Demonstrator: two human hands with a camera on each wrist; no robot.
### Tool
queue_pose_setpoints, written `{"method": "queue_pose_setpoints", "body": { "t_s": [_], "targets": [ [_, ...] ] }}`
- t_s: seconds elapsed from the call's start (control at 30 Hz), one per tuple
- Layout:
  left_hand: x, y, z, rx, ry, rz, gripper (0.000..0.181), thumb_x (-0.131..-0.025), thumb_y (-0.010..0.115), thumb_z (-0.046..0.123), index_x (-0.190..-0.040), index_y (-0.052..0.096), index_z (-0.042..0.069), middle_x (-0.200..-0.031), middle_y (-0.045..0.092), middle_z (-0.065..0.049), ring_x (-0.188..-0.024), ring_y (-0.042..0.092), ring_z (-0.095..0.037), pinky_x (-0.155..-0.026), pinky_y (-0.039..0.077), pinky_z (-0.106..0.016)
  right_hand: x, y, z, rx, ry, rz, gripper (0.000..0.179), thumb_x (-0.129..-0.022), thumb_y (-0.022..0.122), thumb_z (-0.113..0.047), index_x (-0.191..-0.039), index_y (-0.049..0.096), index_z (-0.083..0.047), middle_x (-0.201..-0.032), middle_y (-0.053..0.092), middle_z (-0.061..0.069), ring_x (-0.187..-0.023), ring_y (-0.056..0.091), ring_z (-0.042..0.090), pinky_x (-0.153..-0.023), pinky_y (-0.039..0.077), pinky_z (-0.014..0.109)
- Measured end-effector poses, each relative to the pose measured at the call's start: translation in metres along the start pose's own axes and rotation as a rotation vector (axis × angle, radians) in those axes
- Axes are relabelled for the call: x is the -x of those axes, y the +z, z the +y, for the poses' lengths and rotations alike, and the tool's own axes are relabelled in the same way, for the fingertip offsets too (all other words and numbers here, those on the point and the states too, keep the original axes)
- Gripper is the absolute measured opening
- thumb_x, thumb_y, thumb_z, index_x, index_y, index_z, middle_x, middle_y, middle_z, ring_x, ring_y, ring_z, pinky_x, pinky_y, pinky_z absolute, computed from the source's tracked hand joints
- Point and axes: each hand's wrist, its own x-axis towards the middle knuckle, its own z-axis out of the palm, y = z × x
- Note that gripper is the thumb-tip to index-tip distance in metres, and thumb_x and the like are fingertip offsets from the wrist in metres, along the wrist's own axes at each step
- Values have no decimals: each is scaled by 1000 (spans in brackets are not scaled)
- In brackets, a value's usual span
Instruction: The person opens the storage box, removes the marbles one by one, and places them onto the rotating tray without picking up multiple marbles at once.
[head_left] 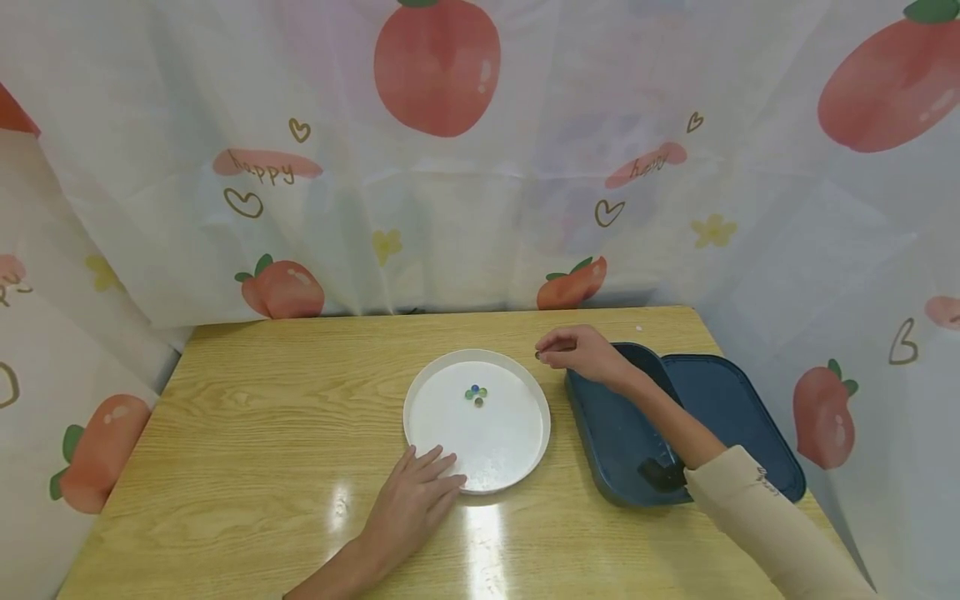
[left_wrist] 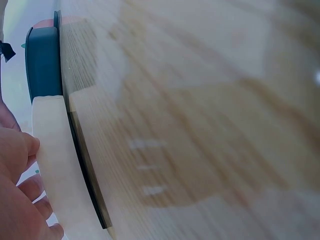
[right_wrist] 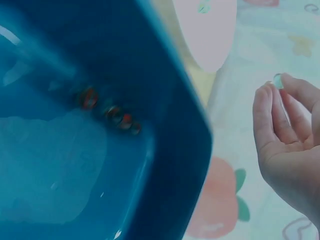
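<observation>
My right hand (head_left: 581,354) pinches a small glass marble (right_wrist: 278,81) between thumb and fingertips. It is above the far left edge of the dark blue bin (head_left: 592,433), just right of the white round tray (head_left: 546,417). Several glass marbles (head_left: 476,393), blue, green and brownish, sit close together on the tray. My left hand (head_left: 412,496) rests at the tray's near left rim with its fingers extended; the left wrist view shows its fingertips touching the rim (left_wrist: 55,150). Several more marbles (right_wrist: 116,116) lie blurred in a corner of the bin.
A second dark blue tray or lid (head_left: 738,408) is to the right of the bin, partly hidden by it. A wooden table (head_left: 285,433) carries everything. Fruit-printed curtains (head_left: 465,208) hang behind and at both sides. A black object (head_left: 660,475) is beside the right wrist.
</observation>
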Motion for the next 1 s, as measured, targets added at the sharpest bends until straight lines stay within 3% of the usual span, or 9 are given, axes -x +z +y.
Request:
{"method": "queue_pose_setpoints", "body": {
  "t_s": [0.2, 0.5, 0.7, 1.0],
  "targets": [
    [0, 1, -1, -1, -5, -8, 13, -89, 75, 15, -101, 79, 17, -121, 70, -8, -121, 61, -32, -103, 40, -62, -15, 17, -10, 11, -18, 1, 25, -97, 67, -13, -115, 69, 3, -106, 70, 14, -101, 66, 34, -89, 55, 46],
    [0, 2, -2, -7, -3, -3, 13, -89, 76, 16, -102, 79, 18, -121, 70, -7, -121, 60, -31, -104, 40, -61, -34, 50, -18, 52, -19, -43, 21, -95, 69, -11, -111, 71, 3, -101, 71, 8, -95, 67, 24, -88, 56, 46],
    [0, 1, -2, -5, -7, -13, 14, -89, 76, 16, -102, 79, 19, -122, 70, -6, -122, 60, -30, -104, 39, -61, -46, 66, -12, 119, 23, -33, 15, -93, 71, -11, -105, 73, -2, -97, 71, 4, -85, 63, 16, -74, 53, 30],
    [0, 1, -3, -9, -7, -26, 14, -89, 75, 16, -103, 79, 19, -122, 70, -6, -122, 60, -30, -104, 40, -60, -55, 79, 2, 176, 77, -19, 11, -93, 71, -11, -100, 74, -4, -92, 71, 3, -84, 63, 15, -71, 52, 27]
  ]
}}
